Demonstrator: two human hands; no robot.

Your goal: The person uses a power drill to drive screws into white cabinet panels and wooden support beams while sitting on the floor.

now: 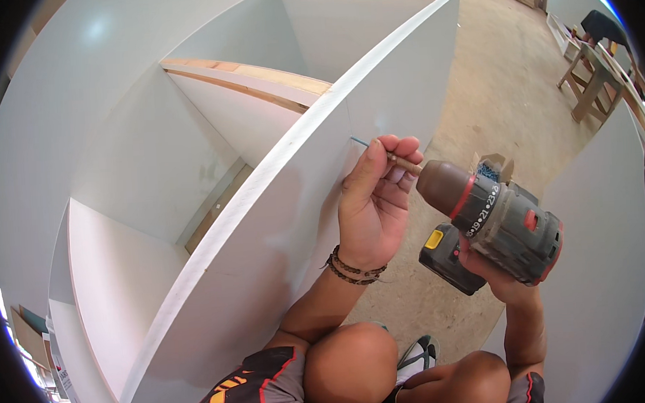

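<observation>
My right hand (490, 269) is wrapped round the grip of a cordless drill (498, 218), black and grey with red trim. Its chuck points left toward a white panel (266, 241) standing on edge. A driver bit (406, 165) runs from the chuck in between the fingers of my left hand (375, 206). Thumb and fingers of that hand pinch a thin bluish screw (359, 140), whose tip meets the panel's face. Where screw and bit join is hidden by the fingers.
Left of the panel is an open white cabinet carcass with a wood-edged divider (250, 81). Behind the drill, a small torn carton (490, 168) holds bluish screws. Another pale panel (600, 209) rises at the right. A stool (592, 78) stands farther off on the concrete floor (498, 68).
</observation>
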